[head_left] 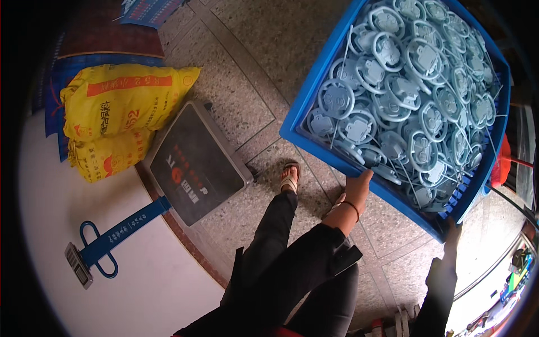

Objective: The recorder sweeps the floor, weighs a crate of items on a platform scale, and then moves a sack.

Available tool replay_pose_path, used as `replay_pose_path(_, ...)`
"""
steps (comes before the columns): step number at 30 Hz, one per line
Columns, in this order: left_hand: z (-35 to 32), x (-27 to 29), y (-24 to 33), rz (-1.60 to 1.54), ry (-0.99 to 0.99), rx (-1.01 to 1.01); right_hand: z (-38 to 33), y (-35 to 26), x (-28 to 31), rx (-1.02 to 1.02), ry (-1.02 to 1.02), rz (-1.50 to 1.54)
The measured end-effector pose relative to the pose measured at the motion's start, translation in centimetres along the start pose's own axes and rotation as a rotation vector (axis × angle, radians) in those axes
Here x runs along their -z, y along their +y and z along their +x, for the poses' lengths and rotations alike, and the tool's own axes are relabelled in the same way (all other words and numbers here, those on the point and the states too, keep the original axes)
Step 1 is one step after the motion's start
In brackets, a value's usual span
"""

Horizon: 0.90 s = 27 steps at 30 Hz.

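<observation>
Person is standing on a speckled tile floor (236, 84), black trousers and dark sleeves coming up from the bottom edge, one sandalled foot (289, 177) showing fwd of the legs.

Both hands are carrying a blue crate (314, 84), held out in front and up to the right. Left hand (357, 188) is gripping the crate's near long rim from below, approx at its middle, thumb up against the blue wall, thin band on the wrist. Right hand (452, 231) is clamping the crate's near right corner, fingers wrapped on the rim; mostly dark w/ sleeve, so finger detail is hard to read. So crate is sitting above and beyond both hands, tilted in view, bulk of it stretching away toward the top right.

Crate is filled close to the rim w/ pale grey-blue plastic parts (404, 90): round ring shapes w/ a blocky centre, thin sprue rods sticking out btwn them, all jumbled and overlapping.

Left of the legs a platform scale (193, 163) is lying on the floor, dark top w/ red markings, metal edge, a blue post (120, 230) running from it toward the lower left, w/ a small display head at the end. Well apart from the crate.

Beyond the scale, two yellow sacks (120, 104) are stacked, touching the scale's far corner, w/ a white wall (112, 292) at left.

Far right, past the crate, a red item (501, 163) is partly hidden behind the crate; can't tell what it is.
</observation>
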State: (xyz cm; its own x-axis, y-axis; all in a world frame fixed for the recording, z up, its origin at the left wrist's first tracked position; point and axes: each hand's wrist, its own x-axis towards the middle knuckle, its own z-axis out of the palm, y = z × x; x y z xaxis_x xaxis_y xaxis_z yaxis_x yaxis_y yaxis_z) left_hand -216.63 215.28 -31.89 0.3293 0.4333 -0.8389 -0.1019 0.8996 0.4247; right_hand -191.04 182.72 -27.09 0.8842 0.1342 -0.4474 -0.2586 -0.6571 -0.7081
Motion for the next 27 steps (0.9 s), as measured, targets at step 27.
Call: replay_pose_path(27, -1.0, 19.6, 24.1, 0.451, -0.070, -0.248, -37.7, -0.6, -27.5, -0.428, -0.118, 0.673)
